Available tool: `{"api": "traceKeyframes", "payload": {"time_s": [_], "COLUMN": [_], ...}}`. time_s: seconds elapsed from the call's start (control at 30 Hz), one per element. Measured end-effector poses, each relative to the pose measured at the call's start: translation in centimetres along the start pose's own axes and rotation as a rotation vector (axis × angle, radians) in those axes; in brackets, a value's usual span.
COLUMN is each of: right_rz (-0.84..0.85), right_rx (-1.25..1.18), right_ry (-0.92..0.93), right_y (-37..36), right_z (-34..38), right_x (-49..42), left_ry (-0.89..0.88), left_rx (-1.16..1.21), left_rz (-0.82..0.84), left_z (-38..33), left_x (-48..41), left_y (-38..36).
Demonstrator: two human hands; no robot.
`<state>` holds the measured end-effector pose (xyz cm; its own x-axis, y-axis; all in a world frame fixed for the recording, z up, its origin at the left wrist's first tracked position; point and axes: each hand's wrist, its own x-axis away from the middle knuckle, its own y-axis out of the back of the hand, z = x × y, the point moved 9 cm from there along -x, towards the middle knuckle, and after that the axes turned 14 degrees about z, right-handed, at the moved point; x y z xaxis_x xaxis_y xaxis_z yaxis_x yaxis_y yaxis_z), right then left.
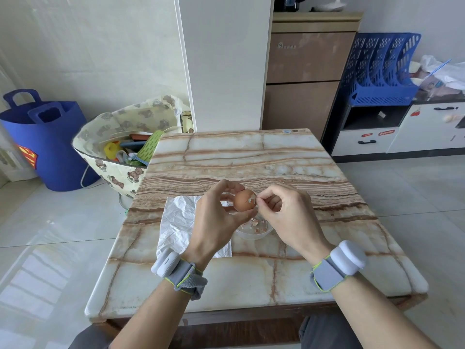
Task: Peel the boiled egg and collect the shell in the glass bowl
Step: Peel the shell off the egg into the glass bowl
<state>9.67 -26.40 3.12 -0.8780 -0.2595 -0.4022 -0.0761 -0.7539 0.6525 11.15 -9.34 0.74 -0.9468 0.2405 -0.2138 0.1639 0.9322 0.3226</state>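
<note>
L hand (217,219) grips egg (242,201); R hand (288,214), pinching shell (252,199), half-hides glass bowl (251,236).

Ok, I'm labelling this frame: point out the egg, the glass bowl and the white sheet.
egg (242,200), head view, brown shell side.
glass bowl (253,235), head view, front wall.
white sheet (176,222), head view, crinkled middle.

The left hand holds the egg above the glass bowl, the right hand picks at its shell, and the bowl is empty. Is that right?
Not quite. The head view shows the glass bowl is not empty: several shell bits lie in it. Otherwise yes: the left hand holds the egg above the bowl and the right hand picks at its shell.
</note>
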Motion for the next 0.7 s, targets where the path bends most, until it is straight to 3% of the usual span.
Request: {"api": "traceKeyframes", "payload": {"time_s": [0.7], "right_rz": [0.022], "right_rx": [-0.078], "right_ry": [-0.056], "right_y": [-0.02], "right_z": [-0.63], "right_x": [-0.38], "left_ry": [0.003], "left_rx": [0.079], "left_rz": [0.009], "left_z": [0.4], "left_x": [-0.16], "left_y": [0.02]}}
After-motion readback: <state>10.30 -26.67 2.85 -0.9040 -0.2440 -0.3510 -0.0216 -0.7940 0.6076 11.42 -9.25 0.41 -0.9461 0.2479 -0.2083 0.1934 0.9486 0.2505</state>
